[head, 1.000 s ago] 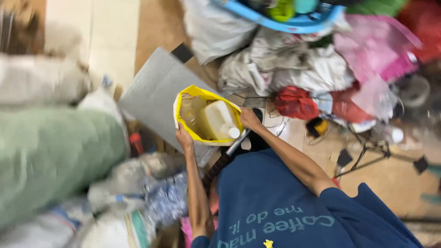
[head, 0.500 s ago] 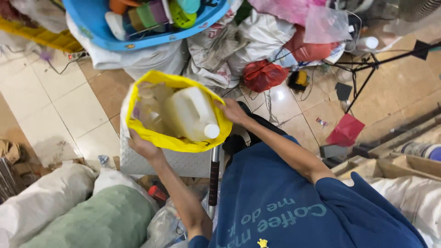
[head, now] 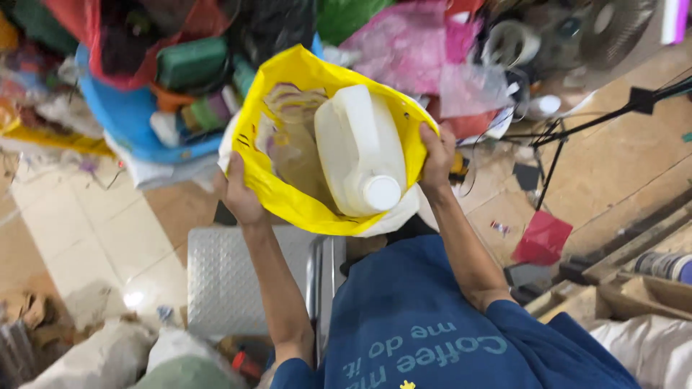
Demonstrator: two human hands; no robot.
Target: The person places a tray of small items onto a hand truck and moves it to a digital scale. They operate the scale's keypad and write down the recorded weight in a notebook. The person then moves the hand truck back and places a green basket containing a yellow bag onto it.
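Crowding the floor beyond the hands are a blue tub (head: 133,122) of plastic scraps and pink bags (head: 411,43). The left hand (head: 238,194) and right hand (head: 436,155) each grip the rim of a yellow bag (head: 288,198) (held wide open); inside lies a white jug (head: 358,151), cap toward the person.

Pale tiled floor (head: 79,230), cluttered heaps (head: 404,43)

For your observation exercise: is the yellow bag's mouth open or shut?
Open. The left hand and right hand hold the yellow bag spread at its rim, showing a capped white jug inside.
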